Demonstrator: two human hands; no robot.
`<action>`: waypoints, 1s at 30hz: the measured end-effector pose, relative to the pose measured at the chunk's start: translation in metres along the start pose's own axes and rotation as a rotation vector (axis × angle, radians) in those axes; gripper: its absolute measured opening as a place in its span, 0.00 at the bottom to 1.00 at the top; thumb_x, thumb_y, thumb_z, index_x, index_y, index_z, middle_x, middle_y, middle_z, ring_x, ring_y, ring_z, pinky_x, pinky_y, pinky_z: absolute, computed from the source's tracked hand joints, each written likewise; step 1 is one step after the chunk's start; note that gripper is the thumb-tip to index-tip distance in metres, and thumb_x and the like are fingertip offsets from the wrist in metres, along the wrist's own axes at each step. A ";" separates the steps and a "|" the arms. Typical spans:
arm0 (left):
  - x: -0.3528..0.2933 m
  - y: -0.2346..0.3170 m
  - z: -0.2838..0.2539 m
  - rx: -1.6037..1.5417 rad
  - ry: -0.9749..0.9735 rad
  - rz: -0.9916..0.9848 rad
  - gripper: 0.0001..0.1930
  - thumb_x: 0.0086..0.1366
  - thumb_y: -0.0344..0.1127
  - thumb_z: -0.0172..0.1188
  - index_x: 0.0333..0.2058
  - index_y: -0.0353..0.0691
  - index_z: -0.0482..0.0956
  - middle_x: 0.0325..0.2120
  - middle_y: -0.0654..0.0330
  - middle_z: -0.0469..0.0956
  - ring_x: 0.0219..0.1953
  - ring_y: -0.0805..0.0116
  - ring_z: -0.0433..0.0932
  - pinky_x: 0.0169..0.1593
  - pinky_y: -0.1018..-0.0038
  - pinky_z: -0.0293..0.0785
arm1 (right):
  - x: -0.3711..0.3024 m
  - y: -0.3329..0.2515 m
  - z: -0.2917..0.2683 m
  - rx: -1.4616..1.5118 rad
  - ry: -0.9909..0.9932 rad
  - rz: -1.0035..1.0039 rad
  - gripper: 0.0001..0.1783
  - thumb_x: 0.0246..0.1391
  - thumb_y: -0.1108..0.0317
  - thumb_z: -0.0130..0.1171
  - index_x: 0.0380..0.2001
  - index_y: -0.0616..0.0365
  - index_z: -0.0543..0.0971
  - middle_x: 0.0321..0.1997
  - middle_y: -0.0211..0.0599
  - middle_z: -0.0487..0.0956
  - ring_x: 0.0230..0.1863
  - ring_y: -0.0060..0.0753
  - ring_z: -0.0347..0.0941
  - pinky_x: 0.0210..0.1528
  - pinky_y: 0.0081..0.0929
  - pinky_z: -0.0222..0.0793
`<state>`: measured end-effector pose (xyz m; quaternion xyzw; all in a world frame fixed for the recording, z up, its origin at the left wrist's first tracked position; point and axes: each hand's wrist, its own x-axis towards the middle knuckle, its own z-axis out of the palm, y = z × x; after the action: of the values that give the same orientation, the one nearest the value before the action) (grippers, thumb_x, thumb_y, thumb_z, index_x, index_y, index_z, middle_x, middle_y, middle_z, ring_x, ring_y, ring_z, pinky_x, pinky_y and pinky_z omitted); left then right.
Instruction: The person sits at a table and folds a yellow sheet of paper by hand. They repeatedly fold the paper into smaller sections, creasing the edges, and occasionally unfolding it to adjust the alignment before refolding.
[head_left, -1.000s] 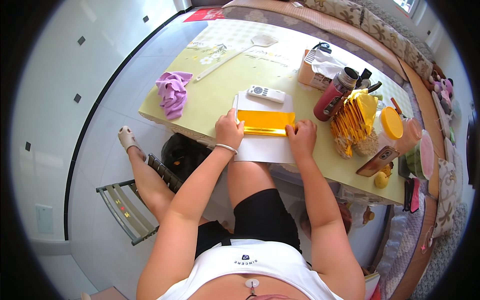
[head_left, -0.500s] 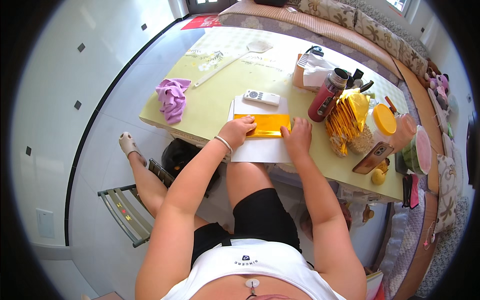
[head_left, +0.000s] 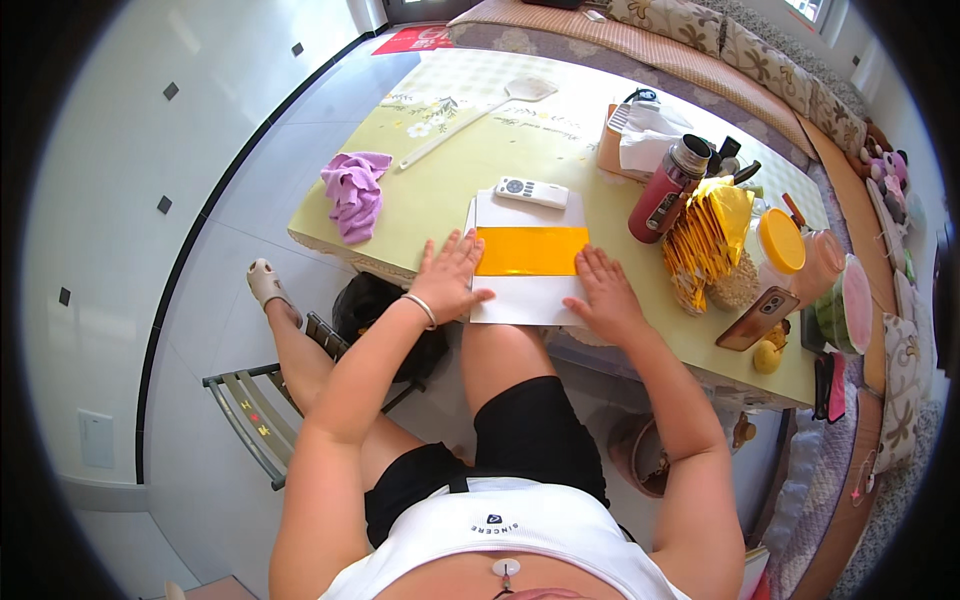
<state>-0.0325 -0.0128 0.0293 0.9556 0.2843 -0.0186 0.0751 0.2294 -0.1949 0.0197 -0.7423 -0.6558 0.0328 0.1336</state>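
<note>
A shiny gold foil sheet point(head_left: 531, 251), a flat wide rectangle, lies across white paper point(head_left: 525, 300) at the table's front edge. My left hand point(head_left: 449, 273) rests flat with fingers spread at the left end of the foil, a bracelet on its wrist. At the right end, my right hand point(head_left: 608, 292) lies open, its fingertips touching the foil's edge and its thumb on the white paper. Neither hand grips anything. On the far part of the paper sits a white remote control point(head_left: 531, 192).
Rightward stand a red thermos point(head_left: 668, 190), a stack of folded gold foil point(head_left: 705, 240), a yellow-lidded jar point(head_left: 780, 241), a phone point(head_left: 757, 318) and a cut watermelon point(head_left: 846, 305). A tissue box point(head_left: 612, 140) is behind. A purple cloth point(head_left: 355, 195) and fly swatter point(head_left: 480, 122) lie leftward.
Both hands have loosened from the foil's ends and spread flat, the left moving slightly left and down. More of the foil shows now. The whole view has shifted slightly.
</note>
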 end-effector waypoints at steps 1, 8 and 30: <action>0.003 -0.005 -0.001 -0.016 0.002 -0.020 0.45 0.69 0.71 0.40 0.72 0.41 0.55 0.75 0.50 0.47 0.78 0.55 0.38 0.74 0.42 0.31 | -0.003 0.010 -0.003 0.002 -0.016 0.030 0.41 0.64 0.44 0.54 0.69 0.64 0.64 0.77 0.53 0.54 0.79 0.49 0.47 0.77 0.46 0.42; 0.073 -0.004 -0.008 -0.124 0.383 -0.145 0.20 0.52 0.30 0.70 0.46 0.40 0.80 0.46 0.54 0.81 0.51 0.53 0.77 0.56 0.64 0.73 | 0.047 0.006 0.002 1.184 0.229 0.411 0.25 0.61 0.75 0.56 0.61 0.70 0.68 0.32 0.43 0.81 0.30 0.33 0.81 0.31 0.29 0.79; 0.027 0.014 0.002 -1.503 0.344 -0.533 0.03 0.66 0.27 0.64 0.35 0.34 0.81 0.30 0.57 0.84 0.31 0.66 0.87 0.32 0.78 0.84 | 0.038 0.016 -0.004 1.424 0.155 0.574 0.09 0.63 0.65 0.62 0.34 0.60 0.79 0.29 0.38 0.84 0.24 0.27 0.82 0.24 0.20 0.76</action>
<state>-0.0017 -0.0103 0.0271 0.5399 0.4462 0.3068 0.6444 0.2507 -0.1596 0.0244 -0.6187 -0.2471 0.4280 0.6108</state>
